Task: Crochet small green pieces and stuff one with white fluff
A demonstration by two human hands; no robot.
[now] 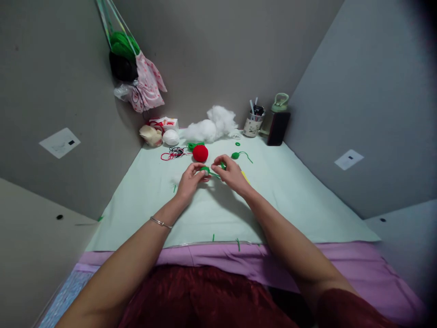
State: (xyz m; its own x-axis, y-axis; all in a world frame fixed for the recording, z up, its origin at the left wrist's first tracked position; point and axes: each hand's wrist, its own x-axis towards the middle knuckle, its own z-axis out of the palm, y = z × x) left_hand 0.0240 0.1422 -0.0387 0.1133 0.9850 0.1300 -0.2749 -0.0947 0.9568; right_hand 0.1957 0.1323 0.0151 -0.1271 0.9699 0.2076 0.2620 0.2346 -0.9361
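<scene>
Sm. green piece (205,170) is in the L hand (189,181), just above the tabletop (290,196), nr. the middle; L thumb & fingers pinch it. It lies btwn the two hands, so L is the nearer, touching; R hand (232,174) is just to its right, tips turned in toward it, w/ a small gap. Piece looks roundish, partly covered by fingers, so can't tell a long axis. Green strand (215,175) runs from it rightward, under R hand. R fingers are curled, w/ a bit of green yarn (223,165) showing among them; can't tell if they're pinching it. Thin yellow thing (245,177) pokes out beside R hand, mostly hidden.

Just beyond: red ball (200,153), w/ green bundle (195,146) behind & tangled string (175,153) (blk/red) to its left. Right of that, sm. green knob (235,156) w/ tail, plus green ring (237,144). Farther back: white stuffing (205,130), white ball (171,137), cup (251,127), bottle (280,105), phone (279,129).
</scene>
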